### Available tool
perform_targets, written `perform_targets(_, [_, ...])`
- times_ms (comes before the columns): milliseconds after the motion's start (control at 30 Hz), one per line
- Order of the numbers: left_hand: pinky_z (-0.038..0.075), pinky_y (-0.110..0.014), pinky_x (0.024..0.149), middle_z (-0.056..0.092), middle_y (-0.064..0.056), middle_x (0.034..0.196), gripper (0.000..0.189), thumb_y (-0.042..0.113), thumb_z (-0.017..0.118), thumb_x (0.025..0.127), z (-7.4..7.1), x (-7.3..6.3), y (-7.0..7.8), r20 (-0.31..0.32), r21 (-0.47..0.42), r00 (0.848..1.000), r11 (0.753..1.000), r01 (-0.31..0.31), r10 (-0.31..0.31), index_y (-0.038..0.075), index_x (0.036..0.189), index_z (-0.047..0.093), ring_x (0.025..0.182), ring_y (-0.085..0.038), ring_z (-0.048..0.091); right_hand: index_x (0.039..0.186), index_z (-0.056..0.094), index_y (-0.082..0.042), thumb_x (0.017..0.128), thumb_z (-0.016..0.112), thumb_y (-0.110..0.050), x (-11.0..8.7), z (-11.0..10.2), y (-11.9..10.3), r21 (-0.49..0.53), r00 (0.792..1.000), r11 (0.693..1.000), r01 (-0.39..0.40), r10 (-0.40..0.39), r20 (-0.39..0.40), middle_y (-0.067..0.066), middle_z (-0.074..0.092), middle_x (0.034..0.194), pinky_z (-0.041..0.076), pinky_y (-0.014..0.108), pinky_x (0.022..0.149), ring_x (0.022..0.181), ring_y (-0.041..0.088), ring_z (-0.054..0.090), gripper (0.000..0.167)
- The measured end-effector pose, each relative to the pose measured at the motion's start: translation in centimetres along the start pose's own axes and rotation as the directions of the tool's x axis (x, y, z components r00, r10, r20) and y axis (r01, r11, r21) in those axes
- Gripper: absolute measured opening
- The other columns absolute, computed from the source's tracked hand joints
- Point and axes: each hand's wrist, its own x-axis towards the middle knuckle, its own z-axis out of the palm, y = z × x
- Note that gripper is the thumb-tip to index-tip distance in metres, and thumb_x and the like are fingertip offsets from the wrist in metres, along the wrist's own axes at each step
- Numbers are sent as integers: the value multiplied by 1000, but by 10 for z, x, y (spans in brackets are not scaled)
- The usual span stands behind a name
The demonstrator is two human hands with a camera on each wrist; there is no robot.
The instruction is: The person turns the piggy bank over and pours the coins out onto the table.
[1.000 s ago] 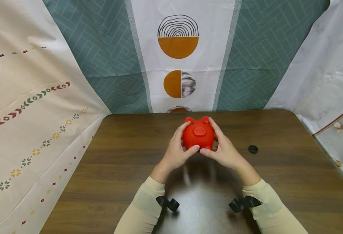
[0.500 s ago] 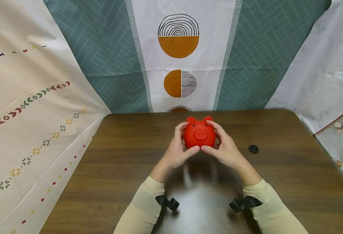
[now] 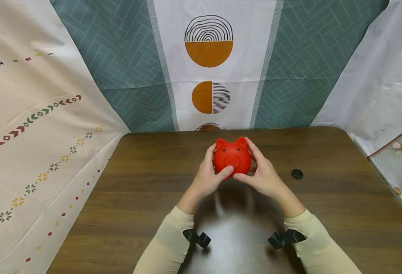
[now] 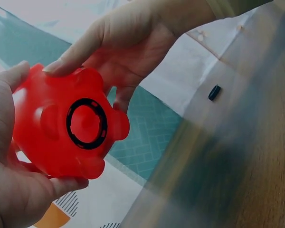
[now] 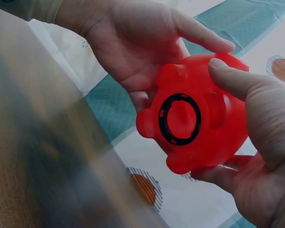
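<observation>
A red piggy bank [image 3: 233, 155] is held up over the far half of the table, its snout turned toward me. My left hand [image 3: 206, 177] grips it from the left, thumb beside the snout. From the other side my right hand [image 3: 263, 175] holds it, thumb low on the front and fingers up by the ear. Both wrist views show the underside of the piggy bank [image 4: 47, 128], where a black ring [image 5: 161, 118] frames an open round hole between the stubby feet. A black slotted plug [image 3: 297, 174] lies on the table to the right of my right hand.
The brown wooden table [image 3: 136, 213] reaches back to a teal and white patterned curtain [image 3: 208, 72]. A cream patterned cloth [image 3: 43, 152] hangs along the left side, and a white cloth [image 3: 386, 83] along the right.
The piggy bank shifted slightly right, then back left, and tilts a little differently. My left thumb has moved up beside its snout. The black plug stays where it was.
</observation>
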Motion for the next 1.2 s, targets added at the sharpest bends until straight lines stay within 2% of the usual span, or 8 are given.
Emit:
perform_targets(167, [52, -32, 89, 45, -14, 132, 71, 14, 64, 89, 0, 1, -3, -7, -20, 1000, 1000, -7, 7, 3, 144, 22, 115, -27, 52, 155, 14, -20, 82, 76, -9, 1, -3, 7, 40, 999, 999, -17, 15, 39, 11, 32, 151, 52, 41, 89, 124, 34, 48, 96])
perform_targets(367, [52, -33, 89, 44, -2, 135, 76, 25, 68, 88, 4, 8, -38, -7, -11, 1000, 1000, -21, 21, 20, 147, 21, 117, -22, 50, 152, 12, -40, 91, 66, -21, 5, -4, 37, 37, 998, 999, -29, 27, 53, 8, 32, 150, 55, 37, 83, 120, 33, 51, 84])
perform_targets(400, [52, -34, 89, 43, 0, 136, 77, 28, 69, 87, 5, 9, -44, -2, -5, 1000, 1000, -22, 22, 24, 147, 20, 118, -21, 49, 153, 12, -38, 92, 66, -22, 5, -3, 37, 38, 998, 999, -37, 35, 54, 8, 35, 148, 55, 36, 83, 119, 32, 51, 82])
perform_targets(500, [52, -34, 89, 43, 3, 136, 76, 31, 70, 87, 5, 9, -45, 19, -1, 1000, 1000, -21, 21, 29, 145, 21, 118, -19, 48, 153, 16, -31, 92, 66, -24, 6, -3, 38, 42, 998, 998, -53, 51, 49, 8, 43, 142, 56, 36, 81, 117, 31, 52, 80])
perform_targets(633, [53, -34, 88, 40, 3, 139, 78, 32, 70, 87, 5, 10, -46, 24, -2, 1000, 1000, 7, -7, 32, 147, 21, 119, -20, 47, 152, 23, -26, 90, 69, -24, 7, -3, 38, 48, 998, 997, -55, 53, 28, 7, 46, 138, 56, 36, 82, 116, 31, 53, 77])
perform_targets(900, [52, -37, 89, 40, -1, 142, 82, 24, 73, 86, 4, 11, -44, 31, -6, 998, 998, 61, -61, 27, 150, 22, 118, -25, 51, 149, 26, -40, 86, 73, -29, 7, -5, 39, 26, 995, 994, -104, 104, 8, 1, 44, 141, 56, 36, 81, 113, 30, 55, 79])
perform_targets(1133, [54, -38, 86, 42, -7, 142, 80, 17, 72, 86, 2, 5, -14, 46, 26, 991, 992, 123, -125, 12, 149, 23, 119, -28, 50, 149, 26, -38, 85, 73, -33, 7, -5, 44, 16, 989, 990, -143, 142, 48, 3, 44, 140, 55, 39, 82, 115, 32, 53, 80])
perform_targets(1200, [54, -36, 85, 42, -8, 142, 80, 18, 71, 87, 2, 4, -11, 52, 49, 988, 988, 143, -146, 11, 149, 22, 119, -28, 50, 149, 27, -38, 85, 73, -34, 7, -5, 46, 17, 986, 988, -156, 155, 55, 3, 45, 139, 56, 39, 82, 114, 32, 53, 79])
